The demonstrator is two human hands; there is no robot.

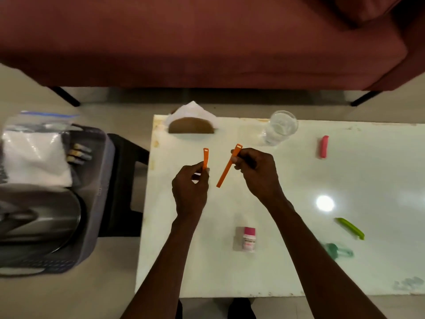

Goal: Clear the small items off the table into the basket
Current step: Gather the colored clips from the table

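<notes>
Basket (101, 180), beside the counter (287, 272), already holds goods. On the counter remain a pink clip (323, 147), green clip (350, 228), teal clip (338, 250) and small bottle (249, 239). Left hand (189, 189) pinches a short orange strip (205, 158); right hand (257, 172) pinches a longer orange strip (228, 166). Clearing looks partly done.

The label on the small pink-capped bottle (249, 239) is too blurred to read.
</notes>
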